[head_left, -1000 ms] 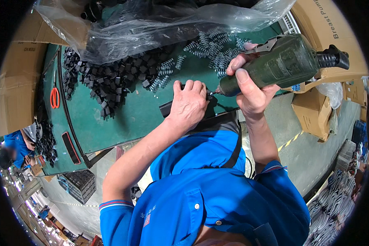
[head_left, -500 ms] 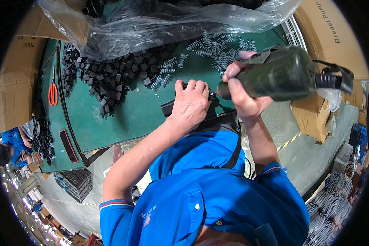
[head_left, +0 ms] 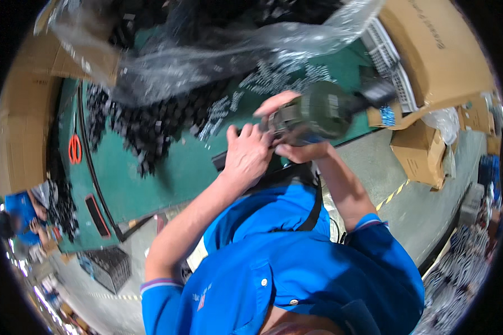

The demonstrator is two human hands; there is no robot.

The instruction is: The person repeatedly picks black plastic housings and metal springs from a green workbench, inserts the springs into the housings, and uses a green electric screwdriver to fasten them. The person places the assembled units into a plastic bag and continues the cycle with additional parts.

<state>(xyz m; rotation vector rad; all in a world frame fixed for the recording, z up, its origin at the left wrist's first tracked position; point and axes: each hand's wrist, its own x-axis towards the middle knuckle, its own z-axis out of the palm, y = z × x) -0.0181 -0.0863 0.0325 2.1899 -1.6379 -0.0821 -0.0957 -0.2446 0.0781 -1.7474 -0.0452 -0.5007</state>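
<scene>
My left hand (head_left: 245,155) is closed over a black rectangular part (head_left: 219,162) at the table's near edge, its end poking out beside my wrist. My right hand (head_left: 307,152) grips a dark green powered screwdriver (head_left: 321,114), blurred by motion, with fingers and thumb around its front. The driver's front end meets the part by my left fingertips; its tip is hidden there. Just beyond my hands lie loose metal springs (head_left: 285,77) and a heap of small black blocks (head_left: 165,123).
Clear plastic sheeting (head_left: 207,64) lies across the back of the green table (head_left: 179,176). Orange-handled scissors (head_left: 75,149) and a black, red-edged flat object (head_left: 97,216) are at the left. Cardboard boxes (head_left: 422,151) stand right. A co-worker (head_left: 25,215) is at far left.
The screwdriver has swung left and inward, its front end now against my left fingers. My right hand has moved left with it. The view has shifted slightly.
</scene>
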